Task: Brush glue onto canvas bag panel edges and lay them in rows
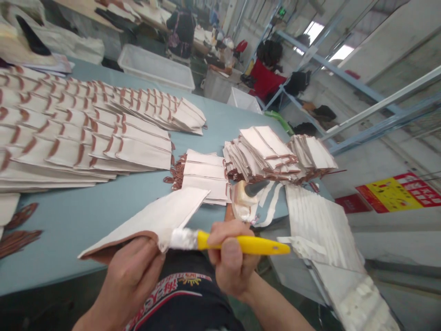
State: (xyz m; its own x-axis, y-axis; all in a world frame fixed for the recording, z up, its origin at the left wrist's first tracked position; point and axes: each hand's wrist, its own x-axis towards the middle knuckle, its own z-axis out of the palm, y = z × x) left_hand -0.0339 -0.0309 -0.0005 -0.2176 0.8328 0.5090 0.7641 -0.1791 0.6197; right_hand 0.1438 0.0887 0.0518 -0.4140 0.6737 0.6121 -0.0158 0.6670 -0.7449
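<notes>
My right hand [231, 257] is closed around the yellow handle of a paintbrush [255, 244]. The brush's whitish bristle end points left and meets the near corner of a white panel with a brown edge [156, 214]. My left hand [132, 269] grips that panel from below along its brown edge, fingers partly hidden under it. Beyond my right hand stands a pale, coated container [244, 202] with a dark cone-shaped piece on it. A small stack of white panels [206, 177] lies on the blue table behind the held panel.
Overlapping rows of white panels with brown edges [86, 133] cover the left of the blue table [193, 140]. More stacks [265, 149] stand at the right. Brown strips [20, 241] lie at the left. A white bin [156, 69] sits beyond the table; a person [181, 32] is farther back.
</notes>
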